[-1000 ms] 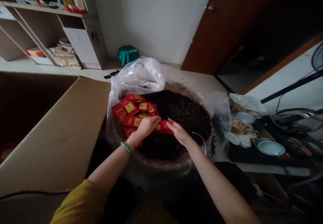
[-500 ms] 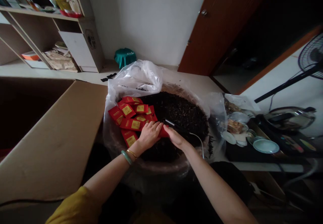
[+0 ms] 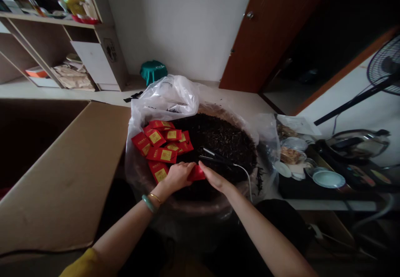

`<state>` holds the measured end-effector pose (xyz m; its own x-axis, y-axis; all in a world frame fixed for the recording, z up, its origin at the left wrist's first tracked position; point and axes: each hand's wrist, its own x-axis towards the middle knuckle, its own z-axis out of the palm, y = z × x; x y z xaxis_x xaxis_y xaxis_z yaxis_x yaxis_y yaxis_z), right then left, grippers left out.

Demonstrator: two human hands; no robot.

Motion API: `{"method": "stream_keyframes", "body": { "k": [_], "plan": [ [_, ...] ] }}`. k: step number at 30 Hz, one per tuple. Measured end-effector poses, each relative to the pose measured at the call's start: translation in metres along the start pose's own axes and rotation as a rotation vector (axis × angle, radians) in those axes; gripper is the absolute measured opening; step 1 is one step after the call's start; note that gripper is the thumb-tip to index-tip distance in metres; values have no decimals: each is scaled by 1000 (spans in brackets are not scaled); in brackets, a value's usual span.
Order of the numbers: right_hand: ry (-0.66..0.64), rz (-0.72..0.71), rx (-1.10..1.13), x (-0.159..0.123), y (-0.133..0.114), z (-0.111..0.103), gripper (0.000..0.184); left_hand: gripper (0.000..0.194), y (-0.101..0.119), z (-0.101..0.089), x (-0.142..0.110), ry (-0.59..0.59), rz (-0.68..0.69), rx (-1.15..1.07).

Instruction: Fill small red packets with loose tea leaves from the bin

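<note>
Between my two hands is a small red packet [image 3: 196, 173], low over the dark loose tea leaves [image 3: 226, 133] in a plastic-lined round container. My left hand [image 3: 177, 178] has its fingers closed over the packet's left part and hides much of it. Against the packet's right end, my right hand [image 3: 214, 178] grips with fingers held together. Just beyond the packet lies a black hair straightener [image 3: 218, 157] with pale plates, jaws apart, on the leaves. Several red packets with yellow labels [image 3: 164, 154] are piled left of my hands.
A large cardboard box [image 3: 68, 173] stands open on the left. Clear plastic lining [image 3: 175, 96] bunches up behind the leaves. A white cord [image 3: 248, 177] runs from the straightener over the right rim. Right, a low table holds a pale bowl [image 3: 328, 179] and a glass-like pot [image 3: 359, 143].
Both hands and the red packet have moved down toward me and slightly left, away from the hair straightener. More of the straightener, with its parted jaws, now shows.
</note>
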<state>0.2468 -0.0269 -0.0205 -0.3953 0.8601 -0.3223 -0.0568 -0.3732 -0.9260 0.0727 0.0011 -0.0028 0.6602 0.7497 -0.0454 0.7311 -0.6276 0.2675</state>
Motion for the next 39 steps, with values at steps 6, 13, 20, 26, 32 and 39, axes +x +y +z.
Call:
{"method": "stream_keyframes", "body": {
  "k": [6,13,20,26,32,39],
  "plan": [
    [37,-42,4,-4,-11,-5,66,71,-14,-8,-1,8,8,-10],
    [41,-130,-123,5,-25,14,65,42,-1,-3,10,185,7,-141],
    [285,-76,-253,-2,-24,-38,63,41,-15,-1,13,234,-93,-214],
    [360,-27,-882,7,-10,-66,25,44,-16,0,16,211,-158,-260],
    [402,-62,-1032,17,-12,-76,67,45,-24,-4,17,186,-222,-250],
    [135,127,-1363,20,-21,-47,96,46,-30,-8,20,211,-236,-273]
  ]
}}
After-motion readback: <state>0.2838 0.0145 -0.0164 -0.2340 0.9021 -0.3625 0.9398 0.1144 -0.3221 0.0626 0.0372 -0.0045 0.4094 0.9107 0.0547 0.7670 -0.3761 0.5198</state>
